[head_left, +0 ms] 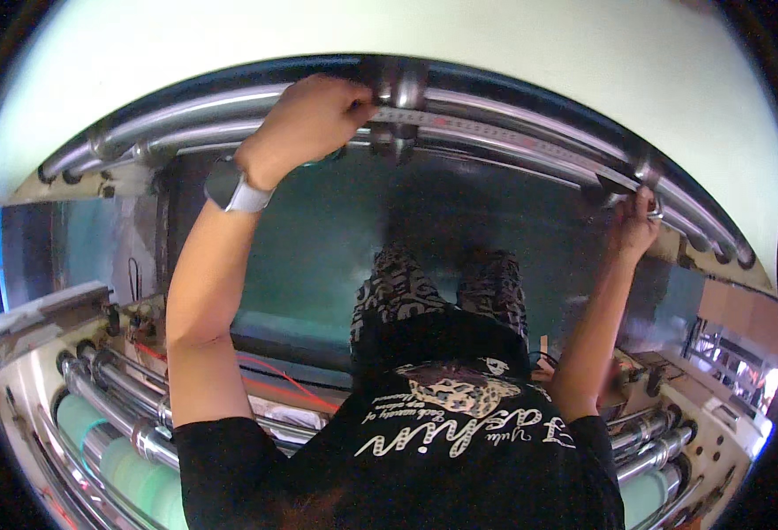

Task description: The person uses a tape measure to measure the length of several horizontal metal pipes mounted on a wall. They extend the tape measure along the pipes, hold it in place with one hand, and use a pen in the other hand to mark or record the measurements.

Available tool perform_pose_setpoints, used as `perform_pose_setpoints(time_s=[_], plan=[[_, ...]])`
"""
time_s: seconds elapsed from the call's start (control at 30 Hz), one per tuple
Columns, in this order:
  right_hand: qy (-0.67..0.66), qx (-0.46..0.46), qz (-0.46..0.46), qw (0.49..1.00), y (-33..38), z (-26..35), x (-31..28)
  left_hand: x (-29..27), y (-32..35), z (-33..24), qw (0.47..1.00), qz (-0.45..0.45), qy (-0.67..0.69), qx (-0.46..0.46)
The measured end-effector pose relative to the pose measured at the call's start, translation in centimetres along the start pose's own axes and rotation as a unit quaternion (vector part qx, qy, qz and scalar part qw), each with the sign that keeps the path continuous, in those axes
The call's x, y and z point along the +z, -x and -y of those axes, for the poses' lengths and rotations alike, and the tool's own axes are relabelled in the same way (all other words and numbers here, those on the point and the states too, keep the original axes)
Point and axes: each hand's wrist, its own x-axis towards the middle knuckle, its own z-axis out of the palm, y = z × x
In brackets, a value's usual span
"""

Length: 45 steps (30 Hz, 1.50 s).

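Observation:
A pale measuring tape [495, 134] with red marks is stretched along the polished metal shafts [539, 110] in front of me. My left hand [311, 124] is closed at the tape's left end, right beside a metal collar [413, 84] on the upper shaft. Its fingertips are partly hidden by the hand itself. Farther right and lower, my right hand [636, 225] has its fingers closed round the other end of the tape, close to a second collar [648, 168]. A small shiny part shows at those fingers, too unclear to name. A watch [226, 185] sits on my left wrist.
A broad cream machine cover [389, 26] curves above the shafts. Beneath them is a dark green surface [318, 238]. Behind me stand more metal rollers [124, 397] with green drums [137, 468], and a red cable [278, 375] runs nearby.

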Motion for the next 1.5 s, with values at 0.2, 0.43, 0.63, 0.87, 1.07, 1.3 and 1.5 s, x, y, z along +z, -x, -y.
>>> perform_pose_setpoints(time_s=[0.2, 0.43, 0.63, 0.87, 1.07, 1.3, 1.5], plan=[[0.043, 0.016, -0.070, 0.996, 0.1, 0.3, 0.6, 0.5, 0.0, 0.4, 1.000, -0.017, -0.012, -0.001], [0.052, 0.008, -0.070, 0.996, 0.0, 0.9, 1.3, 1.3, -0.1, 1.0, 0.998, -0.054, -0.004, 0.032], [0.056, 0.013, -0.036, 0.998, -0.1, 1.1, 1.0, 1.1, -0.1, 0.9, 0.999, -0.043, -0.004, 0.029], [0.048, 0.001, -0.024, 0.999, -0.3, 0.8, 0.7, 1.3, -0.2, 0.8, 0.998, -0.054, 0.003, 0.026], [0.057, -0.002, -0.060, 0.997, -0.1, 1.0, 1.3, 1.3, -0.3, 0.8, 0.998, -0.056, 0.010, 0.025], [0.055, 0.015, -0.021, 0.998, -0.8, 0.3, -0.7, 1.5, -0.4, 1.0, 0.997, -0.071, 0.010, 0.038], [0.041, 0.015, -0.006, 0.999, -0.9, 0.2, -1.0, 1.4, -0.4, 1.0, 0.997, -0.068, 0.018, 0.038]])
